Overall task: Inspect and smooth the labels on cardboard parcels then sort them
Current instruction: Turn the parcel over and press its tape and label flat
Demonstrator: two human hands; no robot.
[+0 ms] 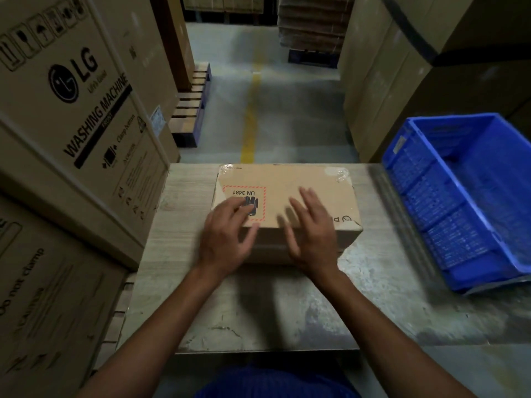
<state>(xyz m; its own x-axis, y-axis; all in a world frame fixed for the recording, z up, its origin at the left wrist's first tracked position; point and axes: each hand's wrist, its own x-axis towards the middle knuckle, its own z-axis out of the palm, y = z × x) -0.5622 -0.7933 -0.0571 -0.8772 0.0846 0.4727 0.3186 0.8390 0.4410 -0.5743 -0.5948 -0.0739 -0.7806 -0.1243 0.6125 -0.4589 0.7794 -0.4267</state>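
Head view, looking down over a worn grey table point(258, 311) in a dim warehouse aisle. A brown cardboard parcel point(290, 182) lies on the far middle of the table, its far edge almost level with the table's far edge. Bare tabletop runs between the parcel and the viewer, with a narrower strip to the parcel's left.

On the parcel's top, towards the left, is a label point(244, 192) with a red dashed border, printed "UN 3481" (upside down from here). The left hand point(227, 237) lies over the label's near part, fingers relaxed, slightly bent and a little apart, gripping nothing. The right hand point(310, 234) is over the middle of the parcel's near edge, fingers straight and spread. Both hands are blurred, so I cannot tell how firmly they touch the cardboard.

A blue plastic crate point(459, 196) sits on the right side of the table, near the parcel but apart from it. Large cartons, one marked as a washing machine box point(71, 110), crowd the table's left edge. Beyond the table, open concrete floor with a yellow line point(250, 119) runs away between a pallet point(191, 107) and tall brown boxes point(402, 67).

The left hand hides the label's near part, and the right hand covers part of a dark logo on the parcel. The crate's right end is cut off by the frame.
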